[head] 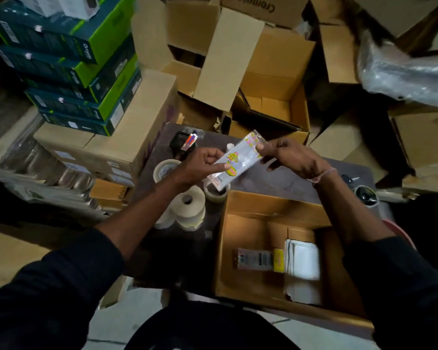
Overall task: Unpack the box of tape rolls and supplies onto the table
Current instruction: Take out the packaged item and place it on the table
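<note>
Both my hands hold a clear plastic packet [238, 157] with yellow and pink print above the dark table [276, 178]. My left hand [200, 168] pinches its lower end and my right hand [288, 157] pinches its upper end. The open cardboard box [250, 205] stands on the table below my right arm. Inside it lie a carded packet with a yellow header [258, 260] and a stack of white sheets [302, 261]. Several tape rolls [187, 205] sit on the table left of the box, one clear roll [165, 169] farther back.
A black item with coloured pens [185, 144] lies at the table's far edge. Stacked green and teal boxes [68, 66] rest on a carton at left. Open empty cartons [271, 97] crowd the back. A round dark object [366, 195] sits at the table's right end.
</note>
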Available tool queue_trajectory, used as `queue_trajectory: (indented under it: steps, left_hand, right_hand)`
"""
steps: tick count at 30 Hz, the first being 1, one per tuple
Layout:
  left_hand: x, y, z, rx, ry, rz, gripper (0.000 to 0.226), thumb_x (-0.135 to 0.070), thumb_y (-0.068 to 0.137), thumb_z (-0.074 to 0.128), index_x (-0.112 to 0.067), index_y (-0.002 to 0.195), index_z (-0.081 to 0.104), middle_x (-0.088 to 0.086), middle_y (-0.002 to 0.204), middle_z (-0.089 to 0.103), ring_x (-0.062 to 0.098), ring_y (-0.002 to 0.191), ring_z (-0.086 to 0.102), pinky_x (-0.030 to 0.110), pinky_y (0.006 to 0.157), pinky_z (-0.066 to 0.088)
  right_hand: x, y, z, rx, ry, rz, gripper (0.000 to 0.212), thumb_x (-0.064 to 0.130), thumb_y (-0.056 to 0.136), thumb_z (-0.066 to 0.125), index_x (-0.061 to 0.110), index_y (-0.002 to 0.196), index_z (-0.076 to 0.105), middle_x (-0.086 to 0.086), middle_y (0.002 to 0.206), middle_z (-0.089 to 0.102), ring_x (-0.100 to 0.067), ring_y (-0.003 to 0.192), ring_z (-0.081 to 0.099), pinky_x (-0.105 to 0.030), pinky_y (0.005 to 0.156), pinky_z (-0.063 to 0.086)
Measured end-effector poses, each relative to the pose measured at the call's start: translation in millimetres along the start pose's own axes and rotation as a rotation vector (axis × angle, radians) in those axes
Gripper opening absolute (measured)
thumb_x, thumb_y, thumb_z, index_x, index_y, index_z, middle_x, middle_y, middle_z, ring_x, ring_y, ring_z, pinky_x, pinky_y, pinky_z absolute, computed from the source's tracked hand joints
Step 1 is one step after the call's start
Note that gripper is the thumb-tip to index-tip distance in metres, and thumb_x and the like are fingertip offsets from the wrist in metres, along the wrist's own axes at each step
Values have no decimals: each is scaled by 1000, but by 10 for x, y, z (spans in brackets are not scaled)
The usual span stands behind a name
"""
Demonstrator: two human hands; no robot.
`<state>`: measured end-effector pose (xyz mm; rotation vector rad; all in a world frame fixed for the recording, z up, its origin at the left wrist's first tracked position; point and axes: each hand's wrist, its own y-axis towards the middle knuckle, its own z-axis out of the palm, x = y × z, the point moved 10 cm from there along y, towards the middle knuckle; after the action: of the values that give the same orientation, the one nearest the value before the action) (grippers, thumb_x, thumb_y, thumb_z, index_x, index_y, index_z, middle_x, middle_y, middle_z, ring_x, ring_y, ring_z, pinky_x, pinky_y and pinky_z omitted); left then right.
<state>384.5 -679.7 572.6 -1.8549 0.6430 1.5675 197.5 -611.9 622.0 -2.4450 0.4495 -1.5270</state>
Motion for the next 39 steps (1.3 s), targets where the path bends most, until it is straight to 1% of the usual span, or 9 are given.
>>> queue_trajectory:
  steps: [5,9,12,16,21,28,34,36,39]
  left_hand:
    - [-184,199,480,-17,110,58,16,-20,85,81,-9,92,73,3,87,72,11,83,64,27,76,49]
    - [-274,457,857,-140,148,59,54,-31,79,85,-11,122,59,10,112,66,16,100,64,33,91,54]
    - [-384,574,1196,-208,272,80,78,-47,75,84,-21,138,46,6,136,55,17,119,57,31,97,51]
    - [-452,698,1951,-48,376,79,54,-39,82,81,-20,127,58,-1,127,63,16,115,62,30,93,54]
    - [-350,725,2831,254,532,85,32,-37,87,77,-19,112,71,-4,105,72,9,100,68,30,87,57]
    - [-288,873,3333,377,653,87,14,-38,93,69,-25,99,73,-7,96,72,5,89,66,30,82,54]
    - [-121,946,3509,461,718,5,32,-29,101,58,1,98,72,25,95,68,25,80,59,34,73,43]
    - [-91,966,3483,455,709,-3,31,-27,101,58,0,97,72,26,94,68,23,79,58,32,72,43]
    - [-135,944,3453,420,706,38,24,-26,101,59,-7,104,73,14,100,70,20,90,64,27,74,47]
  right_hand:
    - [-218,-399,-578,-163,-8,-75,49,36,94,66,-10,78,64,-11,64,53,-22,63,47,-32,63,42]
    - [-504,-747,-1316,-472,45,-97,28,23,90,72,-3,81,70,0,53,51,-7,47,38,-24,48,31]
    - [-845,-1072,-1899,-735,-38,-72,24,32,82,73,8,80,73,-5,65,69,-8,56,53,-30,56,42]
    - [-1312,-1466,-2363,-858,-262,23,23,30,85,68,8,78,71,-12,67,71,-18,62,63,-35,61,49]
    - [-1991,-1803,-2814,-903,-441,182,22,27,83,65,9,91,75,-17,84,74,-32,83,71,-31,68,49]
    - [-2758,-2370,-3302,-954,-604,476,23,16,79,61,2,92,75,-24,89,72,-41,87,71,-42,75,58]
    - [-3590,-2688,-3121,-904,-378,734,32,22,91,59,-5,105,70,-27,107,70,-44,104,66,-44,88,55]
    - [-3764,-2708,-2996,-872,-298,775,36,22,98,50,-8,109,67,-25,111,69,-44,108,65,-35,81,57]
    - [-3922,-2698,-2765,-807,-112,801,41,12,105,32,-8,134,54,-23,133,60,-37,122,57,-7,36,38]
